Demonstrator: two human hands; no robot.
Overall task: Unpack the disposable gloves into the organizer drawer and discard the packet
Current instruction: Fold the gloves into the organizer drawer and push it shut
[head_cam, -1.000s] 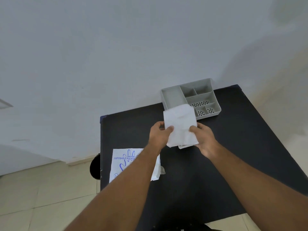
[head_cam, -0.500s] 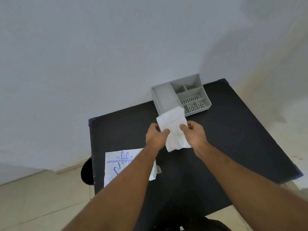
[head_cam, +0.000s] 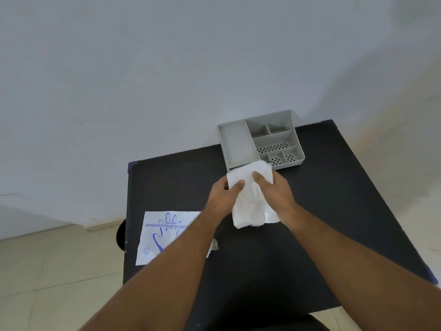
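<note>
A white stack of disposable gloves [head_cam: 250,201] is held above the black table [head_cam: 334,199] by both hands. My left hand [head_cam: 224,197] pinches its left edge and my right hand [head_cam: 276,194] grips its right side, thumb on top. The stack's top edge overlaps the near rim of the grey organizer drawer [head_cam: 236,144], which has one long compartment and several small ones, all bare. The flat white packet [head_cam: 164,235] with blue glove print lies at the table's near left, partly under my left forearm.
The table stands against a pale wall. A dark round object [head_cam: 120,236] shows past the table's left edge, over the tiled floor. A dark seat edge [head_cam: 286,323] shows below the table's near side.
The glove stack has been folded narrower and tipped down lower between my hands. Both hands stay on it. The view has shifted slightly.
</note>
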